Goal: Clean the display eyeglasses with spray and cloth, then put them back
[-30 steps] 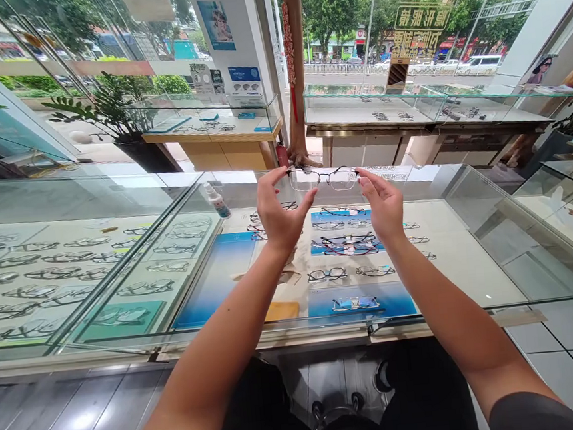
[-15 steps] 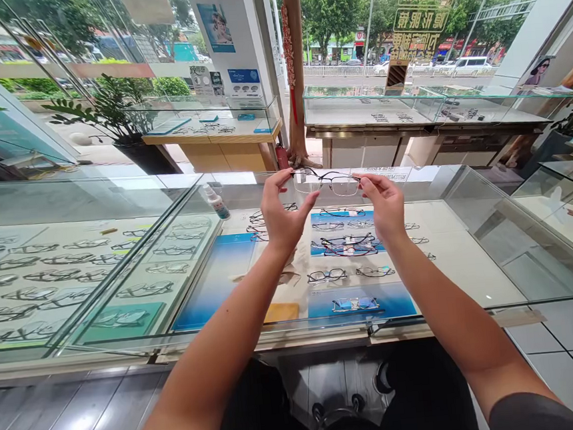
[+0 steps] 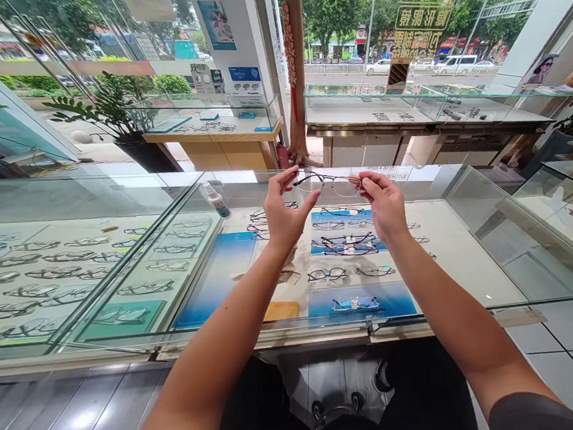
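Observation:
A pair of thin-framed glasses [image 3: 328,181] with a dark upper rim is held up over the glass showcase. My left hand [image 3: 286,211] grips its left end, fingertips on top and thumb reaching under the lens. At the other end, the fingers of my right hand [image 3: 384,203] pinch the frame. Beneath them in the showcase, several glasses lie on blue display cards, among them a black pair [image 3: 326,275] and a blue-lensed pair [image 3: 355,303].
A small spray bottle [image 3: 216,201] stands on the glass to the left. An orange cloth [image 3: 281,310] lies inside the showcase [image 3: 471,259]. Farther back are more glass cases, a potted plant [image 3: 125,122] and a wooden trunk [image 3: 296,60].
The held glasses have tilted slightly, and my left hand has shifted a little to the right. Both hands keep their hold.

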Motion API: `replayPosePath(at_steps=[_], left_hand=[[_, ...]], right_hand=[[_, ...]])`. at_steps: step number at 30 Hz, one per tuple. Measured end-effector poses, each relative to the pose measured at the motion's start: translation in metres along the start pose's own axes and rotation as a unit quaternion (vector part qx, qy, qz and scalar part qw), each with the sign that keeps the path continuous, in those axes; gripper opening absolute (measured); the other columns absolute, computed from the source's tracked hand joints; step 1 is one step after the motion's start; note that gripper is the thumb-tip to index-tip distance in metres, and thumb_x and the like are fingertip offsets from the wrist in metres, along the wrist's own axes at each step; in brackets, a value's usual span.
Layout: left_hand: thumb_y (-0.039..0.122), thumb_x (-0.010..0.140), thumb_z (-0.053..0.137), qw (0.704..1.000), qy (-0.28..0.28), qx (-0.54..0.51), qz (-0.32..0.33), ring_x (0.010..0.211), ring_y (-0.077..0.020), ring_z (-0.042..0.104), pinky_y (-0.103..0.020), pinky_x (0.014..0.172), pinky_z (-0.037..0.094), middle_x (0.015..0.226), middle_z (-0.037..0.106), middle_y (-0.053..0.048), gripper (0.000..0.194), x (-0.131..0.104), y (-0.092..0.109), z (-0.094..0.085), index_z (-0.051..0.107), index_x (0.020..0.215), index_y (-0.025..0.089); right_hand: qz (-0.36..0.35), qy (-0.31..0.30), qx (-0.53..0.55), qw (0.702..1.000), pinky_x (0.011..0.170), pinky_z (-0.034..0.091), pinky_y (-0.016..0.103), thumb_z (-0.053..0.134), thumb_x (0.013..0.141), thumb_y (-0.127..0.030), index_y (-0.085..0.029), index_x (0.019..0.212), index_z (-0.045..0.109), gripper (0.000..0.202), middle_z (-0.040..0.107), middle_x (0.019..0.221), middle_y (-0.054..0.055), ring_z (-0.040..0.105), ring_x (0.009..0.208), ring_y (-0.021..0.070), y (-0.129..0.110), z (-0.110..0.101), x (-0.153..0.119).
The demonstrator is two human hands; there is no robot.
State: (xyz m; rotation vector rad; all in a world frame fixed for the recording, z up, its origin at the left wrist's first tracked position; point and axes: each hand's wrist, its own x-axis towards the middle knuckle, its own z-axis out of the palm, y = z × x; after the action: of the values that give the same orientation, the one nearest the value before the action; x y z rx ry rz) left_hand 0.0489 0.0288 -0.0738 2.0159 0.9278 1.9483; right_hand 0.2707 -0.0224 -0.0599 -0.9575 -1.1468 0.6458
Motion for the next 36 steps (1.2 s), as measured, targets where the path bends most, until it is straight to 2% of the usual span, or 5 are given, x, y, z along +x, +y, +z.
replayPosePath(at_steps=[11, 22, 29, 33, 36], left_hand=[[0.038, 0.092, 0.089, 0.984, -0.100, 0.069, 0.131, 0.128, -0.0294, 0.075, -0.045, 0.106, 0.063, 0.144, 0.076, -0.013, 0.062, 0.007, 0.025, -0.013, 0.063, 0.147, 0.025], [0.032, 0.086, 0.089, 0.982, -0.171, -0.081, 0.007, 0.122, -0.0294, 0.081, -0.038, 0.091, 0.067, 0.142, 0.075, -0.015, 0.063, 0.006, 0.029, -0.011, 0.064, 0.143, 0.024], [0.037, 0.088, 0.086, 0.985, -0.156, -0.074, 0.006, 0.123, -0.0283, 0.077, -0.039, 0.093, 0.064, 0.149, 0.070, -0.014, 0.064, 0.004, 0.029, -0.007, 0.061, 0.146, 0.027], [0.035, 0.094, 0.079, 0.998, -0.047, 0.028, 0.032, 0.094, -0.0215, 0.071, -0.037, 0.082, 0.058, 0.107, 0.075, -0.006, 0.026, 0.000, 0.032, -0.004, 0.076, 0.117, 0.025], [0.036, 0.100, 0.073, 0.995, -0.097, 0.012, -0.006, 0.071, -0.0164, 0.060, -0.033, 0.067, 0.050, 0.078, 0.069, -0.001, 0.015, -0.007, 0.035, 0.002, 0.082, 0.095, 0.024]], right_hand=[[-0.146, -0.100, -0.145, 0.974, 0.120, 0.051, 0.055, 0.078, 0.097, -0.040, -0.032, 0.098, 0.085, 0.011, 0.083, 0.122, 0.004, 0.073, 0.125, 0.0269, -0.019, -0.001, -0.006], [0.081, -0.229, -0.010, 0.970, 0.109, 0.058, 0.050, 0.089, 0.083, -0.050, -0.025, 0.085, 0.086, 0.025, 0.087, 0.113, 0.006, 0.077, 0.109, 0.0251, -0.011, -0.004, 0.001], [0.114, -0.215, 0.017, 0.970, 0.105, 0.060, 0.048, 0.089, 0.081, -0.048, -0.026, 0.086, 0.086, 0.023, 0.086, 0.094, 0.004, 0.076, 0.096, 0.0227, -0.008, -0.001, 0.000], [0.078, -0.137, -0.004, 0.987, 0.100, 0.062, 0.049, 0.089, 0.081, -0.050, -0.026, 0.089, 0.086, 0.026, 0.087, 0.094, 0.005, 0.078, 0.095, 0.0238, 0.000, 0.003, 0.000], [0.046, -0.115, -0.021, 0.992, 0.096, 0.064, 0.048, 0.088, 0.083, -0.052, -0.024, 0.090, 0.086, 0.029, 0.087, 0.095, 0.006, 0.079, 0.093, 0.0248, 0.005, 0.007, -0.004]])
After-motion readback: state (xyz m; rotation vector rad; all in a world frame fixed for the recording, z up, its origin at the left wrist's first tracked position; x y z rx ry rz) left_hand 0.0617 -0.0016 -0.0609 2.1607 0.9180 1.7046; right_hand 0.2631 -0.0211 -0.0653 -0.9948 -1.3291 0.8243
